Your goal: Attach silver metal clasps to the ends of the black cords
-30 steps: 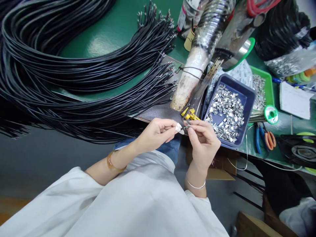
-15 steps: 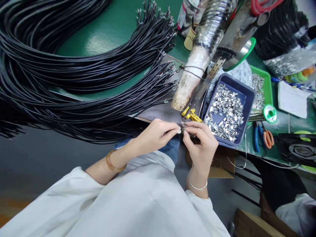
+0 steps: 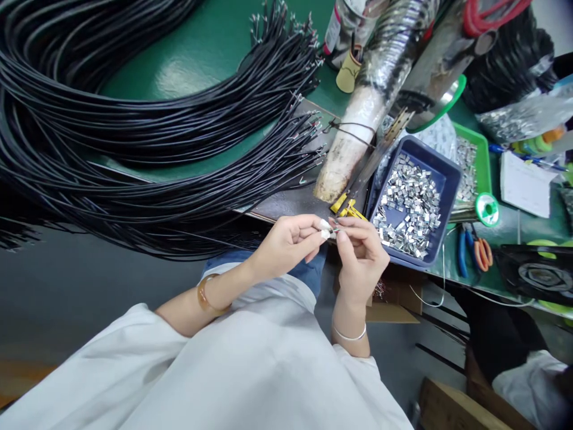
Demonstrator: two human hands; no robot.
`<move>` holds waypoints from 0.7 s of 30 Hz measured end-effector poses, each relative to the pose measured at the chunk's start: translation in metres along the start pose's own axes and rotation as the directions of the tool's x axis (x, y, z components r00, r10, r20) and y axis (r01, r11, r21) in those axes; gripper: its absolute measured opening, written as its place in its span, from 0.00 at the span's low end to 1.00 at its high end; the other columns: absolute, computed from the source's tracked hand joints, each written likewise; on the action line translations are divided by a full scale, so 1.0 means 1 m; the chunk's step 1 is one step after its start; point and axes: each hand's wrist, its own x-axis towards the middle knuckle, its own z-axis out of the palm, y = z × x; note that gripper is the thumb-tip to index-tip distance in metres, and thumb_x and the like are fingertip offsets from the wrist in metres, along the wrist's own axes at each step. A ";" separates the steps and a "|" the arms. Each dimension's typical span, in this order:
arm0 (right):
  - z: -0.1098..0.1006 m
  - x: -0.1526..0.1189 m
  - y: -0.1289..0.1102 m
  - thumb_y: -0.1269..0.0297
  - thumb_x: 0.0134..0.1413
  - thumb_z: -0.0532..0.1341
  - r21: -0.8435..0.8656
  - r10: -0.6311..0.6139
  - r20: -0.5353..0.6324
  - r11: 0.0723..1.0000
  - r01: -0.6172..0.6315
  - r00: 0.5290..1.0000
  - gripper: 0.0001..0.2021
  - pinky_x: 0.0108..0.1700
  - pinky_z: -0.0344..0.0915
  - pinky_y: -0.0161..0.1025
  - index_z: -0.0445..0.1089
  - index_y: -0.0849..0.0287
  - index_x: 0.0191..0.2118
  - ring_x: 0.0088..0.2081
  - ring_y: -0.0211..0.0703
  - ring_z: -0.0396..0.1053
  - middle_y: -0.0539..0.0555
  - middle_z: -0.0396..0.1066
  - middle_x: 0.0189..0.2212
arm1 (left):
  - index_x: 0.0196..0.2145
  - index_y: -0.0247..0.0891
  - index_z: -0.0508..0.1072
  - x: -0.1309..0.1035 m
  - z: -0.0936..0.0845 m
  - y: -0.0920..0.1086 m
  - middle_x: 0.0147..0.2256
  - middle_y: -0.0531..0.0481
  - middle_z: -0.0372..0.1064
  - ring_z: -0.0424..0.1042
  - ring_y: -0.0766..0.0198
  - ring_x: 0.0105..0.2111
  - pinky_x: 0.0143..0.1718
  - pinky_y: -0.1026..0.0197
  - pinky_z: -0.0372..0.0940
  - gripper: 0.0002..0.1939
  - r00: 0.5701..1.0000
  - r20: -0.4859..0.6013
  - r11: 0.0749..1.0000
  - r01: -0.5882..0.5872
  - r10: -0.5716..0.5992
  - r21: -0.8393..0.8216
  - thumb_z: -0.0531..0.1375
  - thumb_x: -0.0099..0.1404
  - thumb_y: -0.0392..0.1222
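Note:
My left hand [image 3: 295, 242] is closed in a pinch, with white coverings on its thumb and fingertip. My right hand [image 3: 362, 251] also pinches, its thumb and fingers meeting the left fingertips. Between them shows a tiny dark and silvery piece [image 3: 333, 230], possibly a wire end, mostly hidden by the fingers. Just beyond the hands lie yellow-handled pliers or a similar tool [image 3: 348, 208]. To the left spreads a thick bundle of black cables [image 3: 192, 191] with stripped ends. A blue tray [image 3: 449, 179] of small silver metal pieces [image 3: 409, 200] stands beside my right hand.
A foil-wrapped duct [image 3: 353, 134] slopes down over the bench. Behind the blue tray sits a green tray [image 3: 486, 155] with more metal pieces. A solder spool [image 3: 487, 210], pliers with blue and orange handles [image 3: 474, 249] and a black fan [image 3: 539, 275] are farther right.
My right hand has shifted slightly left and its fingers have curled in closer to my left fingertips. My left fingers are bent more. The view has moved slightly.

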 end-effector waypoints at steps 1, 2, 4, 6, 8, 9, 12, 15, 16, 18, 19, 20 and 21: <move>-0.001 0.001 0.000 0.71 0.61 0.64 -0.013 -0.024 -0.029 1.000 0.023 0.999 0.04 0.43 0.79 0.43 0.76 0.55 0.38 0.42 0.42 0.79 0.51 0.76 0.40 | 0.34 0.34 0.71 0.002 -0.001 0.002 0.18 0.59 0.59 0.55 0.74 0.17 0.20 0.68 0.51 0.13 1.000 -0.004 0.999 0.025 -0.025 -0.033 0.63 0.65 0.48; -0.002 0.002 0.000 0.71 0.62 0.63 -0.043 -0.073 -0.068 0.997 0.071 0.995 0.05 0.43 0.80 0.44 0.76 0.54 0.40 0.43 0.43 0.79 0.52 0.77 0.40 | 0.34 0.33 0.72 0.003 -0.002 0.004 0.19 0.59 0.58 0.54 0.74 0.18 0.20 0.68 0.50 0.13 0.999 -0.016 0.998 0.042 -0.043 -0.052 0.65 0.63 0.48; -0.004 0.002 -0.002 0.72 0.65 0.60 -0.123 -0.210 -0.111 0.973 0.196 0.971 0.08 0.43 0.80 0.47 0.75 0.53 0.44 0.44 0.44 0.78 0.53 0.78 0.41 | 0.33 0.32 0.74 0.005 -0.004 0.007 0.19 0.60 0.57 0.52 0.75 0.18 0.20 0.68 0.48 0.12 0.997 -0.050 0.997 0.058 -0.061 -0.057 0.66 0.61 0.45; -0.005 0.001 -0.003 0.73 0.64 0.61 -0.196 -0.331 -0.074 0.930 0.312 0.941 0.09 0.43 0.80 0.46 0.74 0.53 0.45 0.43 0.44 0.79 0.52 0.79 0.41 | 0.32 0.31 0.75 0.006 -0.004 0.007 0.18 0.60 0.54 0.49 0.76 0.19 0.21 0.68 0.46 0.10 0.996 -0.073 0.998 0.043 -0.046 -0.037 0.66 0.59 0.42; -0.005 0.000 -0.002 0.75 0.60 0.64 -0.232 -0.386 -0.018 0.899 0.371 0.922 0.09 0.41 0.79 0.42 0.73 0.54 0.44 0.41 0.42 0.79 0.51 0.80 0.40 | 0.30 0.31 0.76 0.007 -0.005 0.007 0.18 0.60 0.53 0.49 0.76 0.19 0.21 0.69 0.45 0.08 0.996 -0.090 1.000 0.011 -0.012 -0.009 0.66 0.59 0.40; -0.005 0.000 -0.001 0.76 0.59 0.65 -0.233 -0.383 -0.010 0.899 0.371 0.924 0.10 0.41 0.79 0.41 0.73 0.55 0.43 0.40 0.41 0.80 0.51 0.80 0.40 | 0.30 0.31 0.77 0.007 -0.005 0.007 0.18 0.60 0.54 0.49 0.76 0.19 0.21 0.69 0.46 0.07 0.995 -0.097 1.000 -0.003 0.004 0.005 0.66 0.59 0.39; -0.005 0.000 0.003 0.76 0.60 0.64 -0.175 -0.300 -0.050 0.942 0.287 0.953 0.08 0.41 0.79 0.44 0.72 0.55 0.41 0.40 0.43 0.80 0.51 0.79 0.40 | 0.30 0.32 0.79 0.009 -0.007 0.008 0.21 0.55 0.66 0.59 0.74 0.22 0.25 0.69 0.55 0.07 0.993 -0.113 0.999 -0.039 0.042 0.026 0.65 0.60 0.40; -0.006 0.003 0.007 0.74 0.60 0.64 -0.167 -0.254 -0.043 0.955 0.244 0.966 0.06 0.42 0.80 0.45 0.71 0.56 0.39 0.41 0.43 0.80 0.52 0.79 0.39 | 0.30 0.32 0.80 0.010 -0.008 0.008 0.27 0.50 0.74 0.68 0.69 0.27 0.31 0.67 0.64 0.09 0.990 -0.128 0.998 -0.047 0.052 0.045 0.66 0.60 0.42; -0.006 0.003 0.007 0.74 0.59 0.64 -0.187 -0.264 -0.027 0.949 0.255 0.964 0.06 0.43 0.79 0.45 0.71 0.56 0.39 0.41 0.43 0.80 0.52 0.79 0.39 | 0.30 0.32 0.81 0.010 -0.009 0.008 0.27 0.50 0.74 0.68 0.69 0.28 0.31 0.67 0.65 0.09 0.989 -0.138 0.998 -0.043 0.050 0.054 0.67 0.59 0.42; -0.006 0.004 0.007 0.74 0.58 0.65 -0.233 -0.306 0.009 0.925 0.300 0.952 0.07 0.44 0.79 0.43 0.72 0.55 0.38 0.41 0.42 0.80 0.52 0.80 0.39 | 0.29 0.32 0.81 0.010 -0.009 0.008 0.25 0.51 0.73 0.67 0.69 0.27 0.30 0.67 0.65 0.09 0.986 -0.160 0.997 -0.034 0.046 0.075 0.67 0.58 0.43; -0.006 0.005 0.007 0.75 0.57 0.66 -0.251 -0.332 0.026 0.911 0.327 0.943 0.07 0.44 0.79 0.43 0.72 0.55 0.38 0.41 0.42 0.80 0.51 0.80 0.40 | 0.29 0.32 0.81 0.010 -0.009 0.009 0.24 0.51 0.72 0.67 0.69 0.26 0.29 0.67 0.64 0.09 0.985 -0.169 0.996 -0.031 0.045 0.082 0.68 0.58 0.42; -0.006 0.005 0.007 0.75 0.57 0.66 -0.267 -0.356 0.040 0.896 0.354 0.934 0.08 0.43 0.79 0.42 0.71 0.55 0.38 0.41 0.41 0.80 0.51 0.80 0.40 | 0.28 0.32 0.81 0.011 -0.008 0.009 0.24 0.52 0.72 0.66 0.70 0.25 0.28 0.68 0.64 0.09 0.984 -0.175 0.996 -0.030 0.044 0.084 0.68 0.57 0.42; -0.005 0.006 0.007 0.76 0.56 0.66 -0.283 -0.379 0.054 0.881 0.378 0.924 0.09 0.43 0.79 0.41 0.71 0.55 0.39 0.41 0.41 0.80 0.51 0.80 0.40 | 0.28 0.32 0.81 0.011 -0.007 0.010 0.24 0.52 0.72 0.66 0.70 0.25 0.27 0.68 0.63 0.09 0.983 -0.179 0.996 -0.030 0.044 0.080 0.68 0.57 0.42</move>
